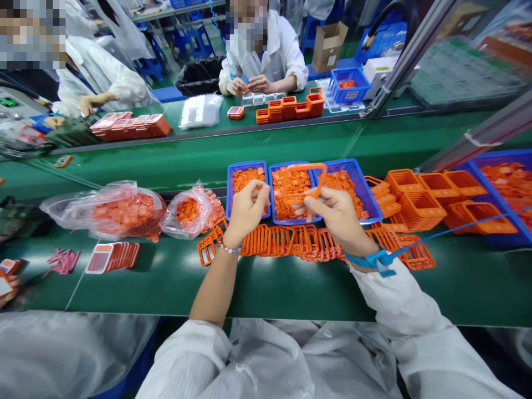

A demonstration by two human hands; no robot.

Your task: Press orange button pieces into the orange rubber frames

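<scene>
R hand [338, 219]: orange plastic frame [305, 165] was pinched b/w thumb & fingers, raised over mid blue tray [291, 221].
Frame axis: long axis was tilted, roughly across body; frame was nearer R hand.
L hand [247, 210]: fingers were curled narrow just left of frame, at tray's left; any held item couldn't be told.
Below tray: frame pile [282, 242] was laid on green belt [124, 293].

The right grip [338, 219] pinches a rectangular orange plastic frame [305, 165] just beside the left grip [246, 213]. Blue plastic trays [247, 164] of orange pieces lie just beyond both grips, with a row of orange plastic frames [282, 241] on the near side, on the green desk [166, 293].
</scene>
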